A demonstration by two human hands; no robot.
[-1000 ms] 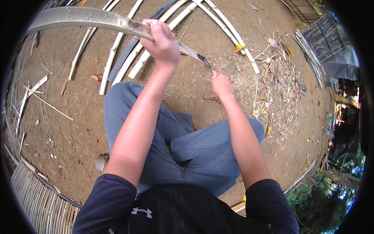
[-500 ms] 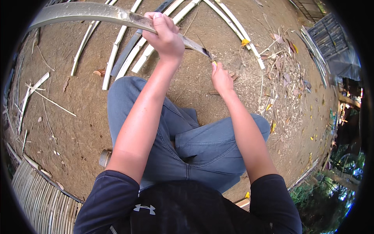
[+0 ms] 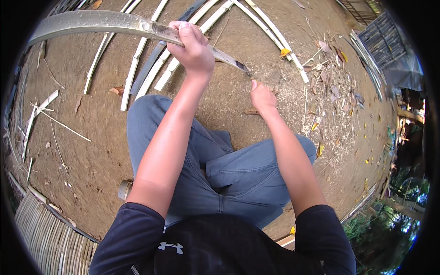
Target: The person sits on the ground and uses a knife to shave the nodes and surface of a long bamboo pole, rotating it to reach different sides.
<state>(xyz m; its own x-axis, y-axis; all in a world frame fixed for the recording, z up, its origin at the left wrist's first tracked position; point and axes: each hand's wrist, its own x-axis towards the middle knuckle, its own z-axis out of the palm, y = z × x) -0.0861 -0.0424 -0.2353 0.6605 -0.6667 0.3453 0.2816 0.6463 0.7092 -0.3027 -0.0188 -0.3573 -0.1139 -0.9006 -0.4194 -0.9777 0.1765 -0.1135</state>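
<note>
My left hand [image 3: 192, 48] is closed around a long, curved bamboo strip [image 3: 98, 20], which runs from the far left down to a dark-marked end on the right. In my right hand [image 3: 263, 98] is a small knife, its handle mostly hidden by my fingers. The knife's thin dark blade [image 3: 248, 71] is at the right end of the strip; whether it is cutting in cannot be made out. Both arms stretch forward over my crossed legs.
Several pale split bamboo strips [image 3: 133, 82] lie on the dirt beyond my knees. Shavings and dry leaves [image 3: 334, 91] litter the ground at right. A slatted bamboo panel [image 3: 50, 233] is at lower left, and a dark one [image 3: 385, 39] stands at far right.
My right hand and the knife have shifted slightly toward me. The strip has dropped a little on its left side, with my left hand still gripping it.
</note>
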